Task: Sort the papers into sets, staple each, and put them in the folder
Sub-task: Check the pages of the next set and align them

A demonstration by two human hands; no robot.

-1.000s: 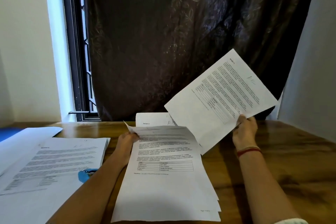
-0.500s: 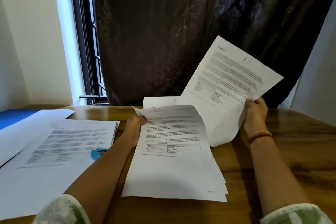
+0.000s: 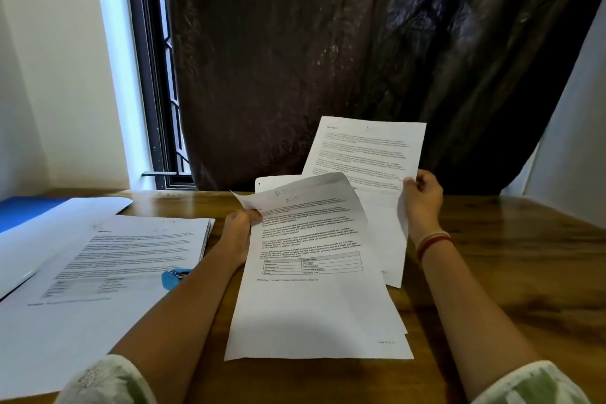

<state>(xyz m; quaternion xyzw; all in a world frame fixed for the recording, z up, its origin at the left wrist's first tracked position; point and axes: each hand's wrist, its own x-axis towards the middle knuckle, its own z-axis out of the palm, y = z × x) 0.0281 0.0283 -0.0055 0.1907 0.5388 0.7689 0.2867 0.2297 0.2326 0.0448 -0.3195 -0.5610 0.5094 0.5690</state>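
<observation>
My left hand [image 3: 241, 228] grips the upper left edge of a sheaf of printed papers [image 3: 314, 298] whose lower part rests on the wooden table [image 3: 511, 272]. My right hand [image 3: 421, 200] pinches the right edge of a single printed sheet [image 3: 367, 154], held upright just behind and to the right of the sheaf. Another white sheet [image 3: 272, 182] peeks out behind the sheaf. A second pile of printed papers [image 3: 131, 249] lies flat at the left. A blue stapler [image 3: 173, 277] sits half hidden beside my left forearm. A blue folder [image 3: 23, 213] lies at the far left, partly under a white sheet.
A dark curtain [image 3: 328, 59] hangs behind the table, with a barred window [image 3: 154, 76] to its left. White walls close in on both sides. Bare wood shows at the right of the table.
My right hand has swung the single sheet from a raised, tilted position down to upright, closer behind the sheaf. The left hand keeps its grip on the sheaf.
</observation>
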